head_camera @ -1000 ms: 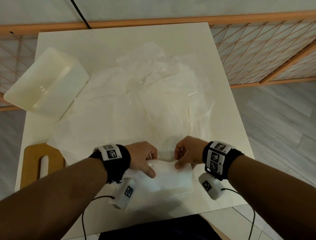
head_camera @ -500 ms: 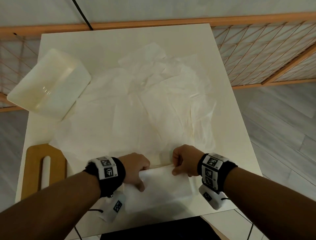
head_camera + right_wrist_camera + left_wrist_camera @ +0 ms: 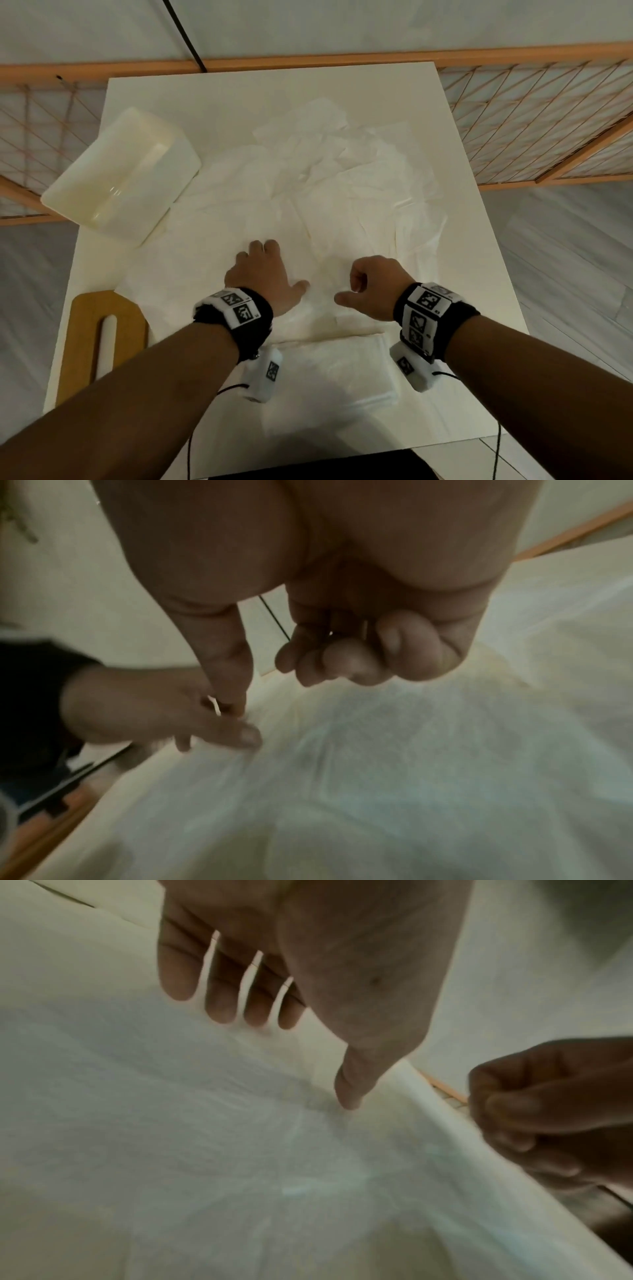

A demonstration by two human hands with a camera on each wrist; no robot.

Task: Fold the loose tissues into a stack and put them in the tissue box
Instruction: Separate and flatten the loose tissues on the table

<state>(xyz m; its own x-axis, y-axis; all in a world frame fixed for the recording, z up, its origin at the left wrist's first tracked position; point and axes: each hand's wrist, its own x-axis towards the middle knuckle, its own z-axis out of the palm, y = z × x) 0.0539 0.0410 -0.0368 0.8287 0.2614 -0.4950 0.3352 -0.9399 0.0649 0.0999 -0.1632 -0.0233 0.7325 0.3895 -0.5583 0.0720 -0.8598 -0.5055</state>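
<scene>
Several loose white tissues lie crumpled and overlapping across the middle of the table. A folded stack of tissues lies flat near the front edge, between my wrists, with neither hand on it. My left hand is spread over the loose tissues with straight fingers, and its thumb tip touches the sheet; the hand holds nothing. To its right, my right hand hovers just above the tissues with fingers curled into the palm and thumb out, empty. The cream tissue box stands open at the back left.
A wooden lid with a slot lies at the table's front left corner. The white table is bare along its back strip. A wooden lattice rail runs behind and to the right. Cables hang from both wrists.
Both hands have let go of the folded tissue and moved away from me onto the loose pile. The folded stack stays by the front edge. The left hand's fingers have straightened.
</scene>
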